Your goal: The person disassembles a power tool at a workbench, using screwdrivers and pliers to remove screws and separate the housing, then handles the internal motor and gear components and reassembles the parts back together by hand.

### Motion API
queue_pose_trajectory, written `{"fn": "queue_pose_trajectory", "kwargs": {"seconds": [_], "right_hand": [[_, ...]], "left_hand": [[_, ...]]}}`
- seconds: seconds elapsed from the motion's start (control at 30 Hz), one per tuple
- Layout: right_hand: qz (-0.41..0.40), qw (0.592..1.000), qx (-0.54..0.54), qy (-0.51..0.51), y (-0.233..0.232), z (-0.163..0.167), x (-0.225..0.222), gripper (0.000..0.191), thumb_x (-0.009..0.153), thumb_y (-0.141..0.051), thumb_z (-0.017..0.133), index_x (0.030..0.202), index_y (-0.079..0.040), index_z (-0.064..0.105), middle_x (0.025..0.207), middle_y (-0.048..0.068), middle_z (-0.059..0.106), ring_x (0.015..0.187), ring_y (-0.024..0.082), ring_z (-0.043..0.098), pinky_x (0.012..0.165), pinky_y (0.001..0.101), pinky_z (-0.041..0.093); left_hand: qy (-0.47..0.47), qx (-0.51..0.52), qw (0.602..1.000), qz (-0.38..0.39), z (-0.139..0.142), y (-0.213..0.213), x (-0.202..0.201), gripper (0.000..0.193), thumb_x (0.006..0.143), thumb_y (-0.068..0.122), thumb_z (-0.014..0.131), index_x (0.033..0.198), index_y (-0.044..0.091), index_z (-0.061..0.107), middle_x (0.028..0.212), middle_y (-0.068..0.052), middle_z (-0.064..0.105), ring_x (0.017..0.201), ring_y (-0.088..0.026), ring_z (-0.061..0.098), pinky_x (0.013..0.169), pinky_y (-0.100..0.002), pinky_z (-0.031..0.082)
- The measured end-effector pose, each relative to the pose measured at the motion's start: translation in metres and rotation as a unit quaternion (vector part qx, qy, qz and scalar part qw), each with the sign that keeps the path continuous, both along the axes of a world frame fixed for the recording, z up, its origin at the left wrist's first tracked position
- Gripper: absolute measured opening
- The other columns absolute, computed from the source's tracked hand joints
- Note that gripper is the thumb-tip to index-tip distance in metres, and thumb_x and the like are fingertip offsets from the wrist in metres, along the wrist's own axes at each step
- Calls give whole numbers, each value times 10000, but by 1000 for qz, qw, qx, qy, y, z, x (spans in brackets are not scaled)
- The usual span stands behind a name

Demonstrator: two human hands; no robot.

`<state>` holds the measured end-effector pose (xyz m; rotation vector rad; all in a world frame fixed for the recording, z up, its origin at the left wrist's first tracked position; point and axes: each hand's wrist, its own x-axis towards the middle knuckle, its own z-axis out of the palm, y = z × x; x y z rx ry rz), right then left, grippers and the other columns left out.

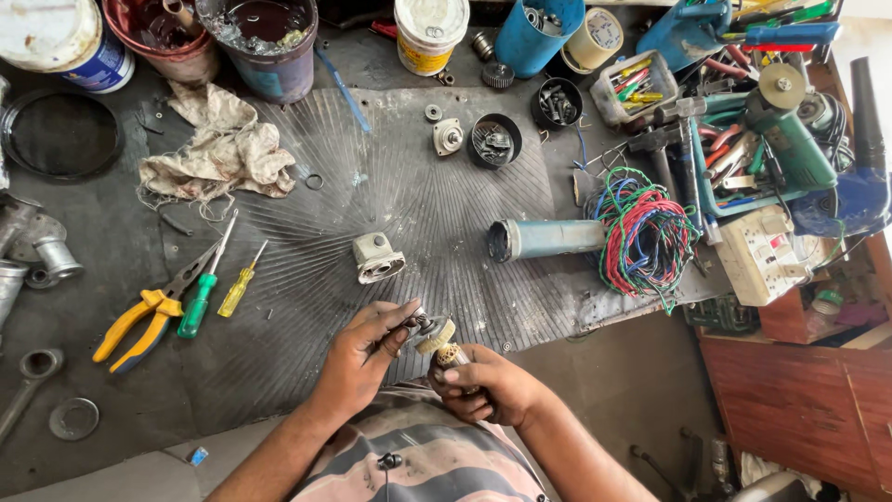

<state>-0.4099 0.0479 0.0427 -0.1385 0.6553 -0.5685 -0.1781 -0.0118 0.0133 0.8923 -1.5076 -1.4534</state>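
Note:
My right hand (485, 383) grips a motor armature (442, 348) with copper windings and a pale fan disc, held upright near the bench's front edge. My left hand (364, 357) pinches a small dark part (420, 324) at the armature's top end. Just beyond the hands lies a grey gear housing (377, 257) on the ribbed black mat (409, 195). A blue tool body tube (544, 238) lies to the right of it, open end facing left.
Yellow-handled pliers (139, 317), a green screwdriver (199, 299) and a yellow screwdriver (238, 287) lie at left. A dirty rag (223, 149), buckets and cans line the back. Tangled coloured wires (646, 232), a green grinder (790, 139) and a socket box (764, 253) crowd the right.

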Motion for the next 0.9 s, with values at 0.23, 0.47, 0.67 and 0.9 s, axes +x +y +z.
{"fn": "queue_pose_trajectory", "kwargs": {"seconds": [0.23, 0.47, 0.67, 0.9], "right_hand": [[94, 984, 17, -150, 0, -23, -9, 271, 924, -187, 764, 930, -60, 525, 782, 50, 504, 539, 88, 431, 406, 225, 259], [146, 961, -234, 28, -19, -42, -24, 392, 797, -188, 889, 987, -67, 568, 901, -4, 550, 855, 104, 539, 746, 267, 438], [187, 910, -297, 220, -35, -35, -12, 468, 725, -183, 874, 1122, -91, 646, 983, -35, 667, 912, 85, 608, 814, 290, 522], [138, 852, -340, 374, 10, -52, 3, 198, 815, -132, 779, 983, -42, 725, 907, 67, 757, 808, 83, 668, 728, 302, 561]], "left_hand": [[9, -83, 995, -61, 20, -20, -4, 342, 926, -20, 675, 1248, 82, 725, 1011, -57, 703, 917, -164, 687, 803, -276, 554], [-53, -115, 984, -128, 47, -39, -3, 172, 922, 170, 734, 1046, 56, 699, 865, -76, 723, 760, -243, 738, 661, -352, 569], [-184, -273, 933, -142, 46, -45, -9, 215, 819, 178, 749, 900, 61, 588, 797, -85, 684, 740, -334, 694, 598, -449, 521], [-248, -268, 924, -116, 42, -2, -10, 230, 734, 155, 732, 908, 77, 604, 818, -83, 702, 742, -325, 693, 621, -464, 533]]}}
